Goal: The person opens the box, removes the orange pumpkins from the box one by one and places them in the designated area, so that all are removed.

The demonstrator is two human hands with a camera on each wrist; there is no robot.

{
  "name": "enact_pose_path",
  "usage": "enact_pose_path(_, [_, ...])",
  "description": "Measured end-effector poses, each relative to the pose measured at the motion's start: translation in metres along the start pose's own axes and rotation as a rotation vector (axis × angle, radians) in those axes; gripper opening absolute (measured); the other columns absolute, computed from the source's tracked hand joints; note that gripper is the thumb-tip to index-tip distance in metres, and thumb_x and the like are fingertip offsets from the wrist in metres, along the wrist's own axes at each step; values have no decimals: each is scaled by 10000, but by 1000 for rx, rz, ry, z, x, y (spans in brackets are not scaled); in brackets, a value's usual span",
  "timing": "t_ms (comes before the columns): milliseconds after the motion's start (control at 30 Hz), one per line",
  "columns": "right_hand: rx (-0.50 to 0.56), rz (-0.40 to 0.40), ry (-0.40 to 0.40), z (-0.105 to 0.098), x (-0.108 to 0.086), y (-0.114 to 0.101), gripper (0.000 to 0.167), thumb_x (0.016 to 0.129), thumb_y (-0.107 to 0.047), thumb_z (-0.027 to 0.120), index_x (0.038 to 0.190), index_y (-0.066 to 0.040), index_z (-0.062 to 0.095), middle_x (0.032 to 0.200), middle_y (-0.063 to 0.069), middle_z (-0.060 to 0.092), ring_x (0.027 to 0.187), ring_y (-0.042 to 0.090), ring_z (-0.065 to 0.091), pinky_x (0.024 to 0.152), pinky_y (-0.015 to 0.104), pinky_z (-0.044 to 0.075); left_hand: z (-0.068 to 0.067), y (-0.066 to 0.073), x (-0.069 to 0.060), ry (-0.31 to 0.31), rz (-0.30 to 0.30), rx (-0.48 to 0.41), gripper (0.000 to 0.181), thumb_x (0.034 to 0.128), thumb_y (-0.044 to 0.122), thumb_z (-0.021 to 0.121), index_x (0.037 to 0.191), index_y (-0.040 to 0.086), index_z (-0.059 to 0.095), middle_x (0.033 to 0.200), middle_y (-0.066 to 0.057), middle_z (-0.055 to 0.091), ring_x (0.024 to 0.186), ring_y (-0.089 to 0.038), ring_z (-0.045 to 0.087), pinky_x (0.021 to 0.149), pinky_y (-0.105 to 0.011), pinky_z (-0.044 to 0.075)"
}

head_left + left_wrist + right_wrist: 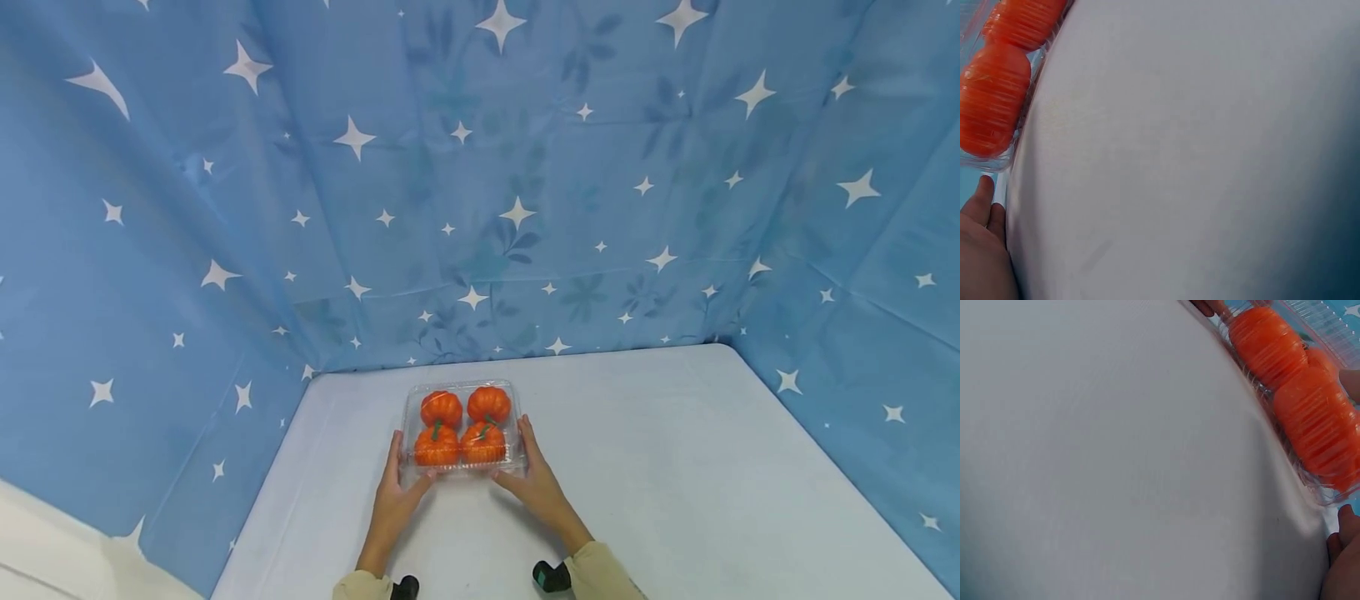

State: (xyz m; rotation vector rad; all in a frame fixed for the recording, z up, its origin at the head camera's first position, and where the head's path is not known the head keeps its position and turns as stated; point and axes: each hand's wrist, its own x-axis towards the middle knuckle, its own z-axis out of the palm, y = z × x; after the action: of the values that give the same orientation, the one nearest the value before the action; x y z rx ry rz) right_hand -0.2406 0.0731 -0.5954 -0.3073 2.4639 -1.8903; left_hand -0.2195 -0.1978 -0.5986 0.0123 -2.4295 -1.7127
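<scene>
A clear plastic box (410, 410) sits on the table's white surface with several small orange pumpkins (483, 443) inside, some with green stems. My left hand (395, 498) is at the box's left side, fingers extended along it and thumb by the near left corner. On the opposite side my right hand (542, 492) mirrors it, fingers straight and thumb toward the near edge. In the left wrist view, fingertips (985, 187) lie just below the box's corner. The right wrist view shows a thumb (1350, 384) in front of the pumpkins.
The white table (637, 467) extends widely to the right of the box. A blue curtain (480, 192) with white stars hangs behind the table and along both sides. Dark wrist devices (551, 577) are worn near the beige sleeves (603, 571).
</scene>
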Motion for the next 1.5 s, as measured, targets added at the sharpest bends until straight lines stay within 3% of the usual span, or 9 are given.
enact_pose_path(167, [39, 9, 28, 4, -1, -1, 1137, 910, -259, 854, 1738, -127, 86, 1776, 175, 134, 1607, 445, 146, 1246, 688, 165, 1, -1, -2, 35, 49, 20, 829, 1044, 259, 701, 1714, 91, 242, 1765, -155, 203, 1554, -471, 297, 1237, -657, 264])
enact_pose_path(333, [77, 8, 52, 12, 1, 1, 1154, 883, -230, 869, 1739, -139, 101, 1758, 212, 184, 1593, 474, 181, 1241, 703, 175, 0, -3, -6, 85, 59, -4, 695, 1085, 158, 626, 1701, 111, 307, 1761, -100, 239, 1539, -398, 367, 1249, -539, 300])
enact_pose_path(500, [76, 22, 63, 15, -2, 1, 1174, 872, -241, 884, 1740, -147, 99, 1759, 188, 205, 1590, 474, 197, 1230, 719, 184, 2, -7, -9, 136, 67, -10, 593, 1124, 137, 561, 1681, 97, 360, 1737, -80, 304, 1527, -331, 399, 1168, -223, 359])
enact_pose_path(600, [64, 26, 64, 14, -2, 0, 1171, 876, -255, 881, 1741, -149, 97, 1759, 187, 206, 1588, 474, 204, 1226, 722, 195, 4, -8, -11, 165, 89, -6, 556, 1138, 149, 541, 1667, 77, 384, 1706, -94, 363, 1504, -333, 434, 1085, -82, 333])
enact_pose_path(700, [59, 25, 62, 14, -2, -1, 1161, 882, -259, 875, 1740, -148, 100, 1759, 202, 191, 1591, 474, 192, 1230, 715, 194, 6, -9, -11, 196, 96, 7, 528, 1144, 152, 529, 1655, 81, 414, 1661, -115, 434, 1476, -335, 475, 1079, -86, 342])
enact_pose_path(900, [88, 18, 78, 14, -4, -3, 1156, 886, -256, 873, 1738, -131, 101, 1765, 190, 177, 1595, 480, 164, 1232, 721, 170, 8, -5, -12, 235, 72, 30, 504, 1142, 178, 534, 1636, 112, 463, 1609, -134, 502, 1460, -325, 498, 1143, -267, 409])
enact_pose_path(1133, [140, -32, 160, 25, -8, -2, 1113, 885, -201, 880, 1719, -60, 156, 1756, 221, 184, 1594, 493, 146, 1229, 704, 197, 7, -6, -10, 235, 95, 8, 520, 1129, 115, 538, 1638, 72, 441, 1685, -67, 412, 1527, -269, 396, 1100, -56, 290])
enact_pose_path(1300, [169, -37, 219, 32, -11, -2, 1051, 897, -190, 852, 1714, -70, 201, 1761, 199, 190, 1590, 485, 181, 1223, 689, 249, 7, -7, -9, 227, 80, 19, 527, 1127, 130, 539, 1644, 99, 442, 1689, -28, 407, 1531, -247, 392, 1090, -52, 285])
enact_pose_path(1500, [105, -107, 285, 36, -15, -1, 885, 971, -159, 774, 1695, -51, 278, 1728, 188, 290, 1549, 470, 301, 1195, 674, 319, 7, -6, -9, 229, 75, 12, 531, 1118, 100, 543, 1641, 92, 447, 1688, -28, 409, 1504, -231, 428, 1075, -40, 300])
